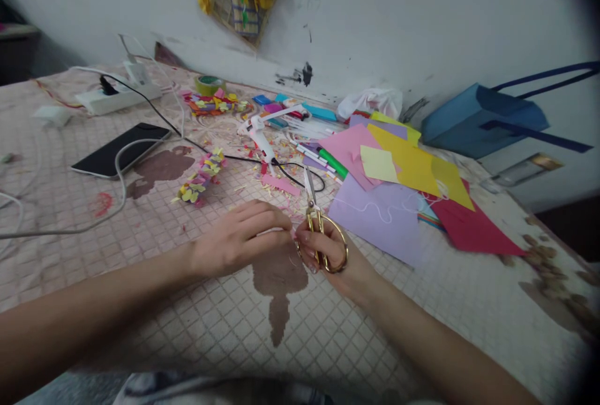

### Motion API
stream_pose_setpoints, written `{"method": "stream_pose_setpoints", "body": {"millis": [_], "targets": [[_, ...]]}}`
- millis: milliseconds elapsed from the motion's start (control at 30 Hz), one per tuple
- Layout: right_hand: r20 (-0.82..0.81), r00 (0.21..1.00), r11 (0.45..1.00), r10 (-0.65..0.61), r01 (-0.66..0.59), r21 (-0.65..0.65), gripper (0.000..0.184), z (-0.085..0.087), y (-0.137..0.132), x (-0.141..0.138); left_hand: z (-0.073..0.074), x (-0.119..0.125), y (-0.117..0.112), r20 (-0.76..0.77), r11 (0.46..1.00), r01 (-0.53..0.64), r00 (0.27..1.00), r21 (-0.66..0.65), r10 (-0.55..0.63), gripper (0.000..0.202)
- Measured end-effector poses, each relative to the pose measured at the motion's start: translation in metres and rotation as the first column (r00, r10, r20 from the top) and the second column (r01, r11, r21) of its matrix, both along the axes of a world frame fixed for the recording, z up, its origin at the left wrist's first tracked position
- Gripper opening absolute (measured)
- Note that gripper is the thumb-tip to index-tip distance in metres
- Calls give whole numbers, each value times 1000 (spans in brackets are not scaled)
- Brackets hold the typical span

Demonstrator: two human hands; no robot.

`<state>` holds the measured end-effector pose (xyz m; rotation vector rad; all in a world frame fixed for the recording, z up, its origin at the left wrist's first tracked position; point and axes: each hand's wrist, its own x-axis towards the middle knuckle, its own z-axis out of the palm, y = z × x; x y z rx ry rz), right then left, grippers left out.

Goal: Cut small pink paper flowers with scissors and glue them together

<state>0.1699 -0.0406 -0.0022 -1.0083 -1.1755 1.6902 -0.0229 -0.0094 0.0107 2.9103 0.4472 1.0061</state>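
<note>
Your left hand (239,239) pinches a small paper scrap (280,231), just beside your right hand (330,256), which grips gold-handled scissors (320,233), blades upward, above the tile-patterned tablecloth (210,324), near coloured paper sheets (375,220).

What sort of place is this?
Probably a home craft table: sheets of coloured paper, a hot glue gun and scissors lie or sit among paper scraps.

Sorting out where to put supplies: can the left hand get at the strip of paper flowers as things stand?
Probably yes. Only loose paper scraps lie between the left hand and the strip of paper flowers, which sits just ahead of it on the checked cloth.
</note>
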Motion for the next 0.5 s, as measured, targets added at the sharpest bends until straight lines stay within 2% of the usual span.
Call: {"method": "stream_pose_setpoints", "body": {"millis": [233,500], "targets": [[27,1000,1000,2,-2,17,11,0,1,1,-6,1,0,33,999,-8,999,-52,10,19],[111,994,998,1,-8,63,8,2,1,2,-17,7,-1,122,965,-43,990,-258,76,11]]}}
